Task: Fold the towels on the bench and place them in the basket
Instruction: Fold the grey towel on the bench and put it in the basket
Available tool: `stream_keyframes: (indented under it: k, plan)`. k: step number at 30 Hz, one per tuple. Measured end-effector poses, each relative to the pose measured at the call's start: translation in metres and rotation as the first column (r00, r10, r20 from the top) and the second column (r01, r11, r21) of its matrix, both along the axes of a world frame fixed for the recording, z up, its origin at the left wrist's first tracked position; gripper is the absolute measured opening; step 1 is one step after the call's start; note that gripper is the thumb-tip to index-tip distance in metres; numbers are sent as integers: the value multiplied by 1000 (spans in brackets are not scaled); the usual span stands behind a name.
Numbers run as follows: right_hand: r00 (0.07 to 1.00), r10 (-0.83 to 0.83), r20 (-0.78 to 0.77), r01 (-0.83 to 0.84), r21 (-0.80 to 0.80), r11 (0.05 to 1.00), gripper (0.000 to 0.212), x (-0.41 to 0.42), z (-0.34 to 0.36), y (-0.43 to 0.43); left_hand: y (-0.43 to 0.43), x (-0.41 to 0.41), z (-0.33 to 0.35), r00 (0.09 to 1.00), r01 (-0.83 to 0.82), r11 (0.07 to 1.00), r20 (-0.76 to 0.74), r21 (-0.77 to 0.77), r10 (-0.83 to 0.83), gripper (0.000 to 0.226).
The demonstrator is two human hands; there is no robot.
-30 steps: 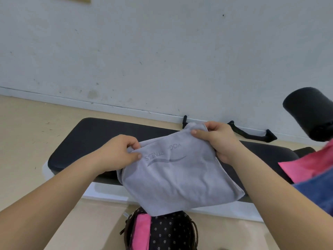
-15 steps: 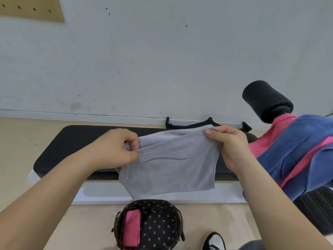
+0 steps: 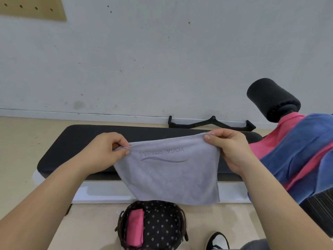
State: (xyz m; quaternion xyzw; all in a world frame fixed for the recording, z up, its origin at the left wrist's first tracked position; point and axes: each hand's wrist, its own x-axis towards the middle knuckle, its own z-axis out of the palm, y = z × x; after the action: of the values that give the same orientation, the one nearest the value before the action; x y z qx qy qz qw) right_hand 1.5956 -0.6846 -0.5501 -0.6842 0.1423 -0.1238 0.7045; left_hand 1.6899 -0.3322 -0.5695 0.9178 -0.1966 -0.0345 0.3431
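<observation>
A grey towel (image 3: 171, 175) with a mirrored "YOGA FITNESS" print hangs doubled over in the air before the black bench (image 3: 75, 141). My left hand (image 3: 106, 150) pinches its top left corner and my right hand (image 3: 228, 147) pinches its top right corner, with the top edge stretched flat between them. Directly below on the floor stands a dark dotted basket (image 3: 162, 226) with a folded pink towel (image 3: 135, 228) lying along its left side. Pink (image 3: 282, 136) and blue (image 3: 302, 150) towels lie piled on the bench's right end.
A black foam roller pad (image 3: 272, 98) rises at the bench's right end. A black handle bar (image 3: 210, 122) lies on the floor by the white wall. My shoe (image 3: 218, 240) is beside the basket on the tan floor. The bench's white base (image 3: 108, 192) runs behind the basket.
My hands have pulled the grey towel's top edge straighter and wider, and its lower edge now hangs just above the basket. The view shifted left, bringing the basket more fully into sight.
</observation>
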Motion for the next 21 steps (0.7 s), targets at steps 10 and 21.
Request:
stream_keyframes:
  k: [10, 21]
  plan:
    - [996, -91, 20, 93, -329, 940, 17, 9, -4, 0, 19, 6, 3, 994, -79, 985, 61, -152, 89, 19]
    - [929, -98, -356, -151, -607, 780, 12, 1, -2, -1, 5, -10, 23, 994, -98, 984, 27, -150, 103, 20]
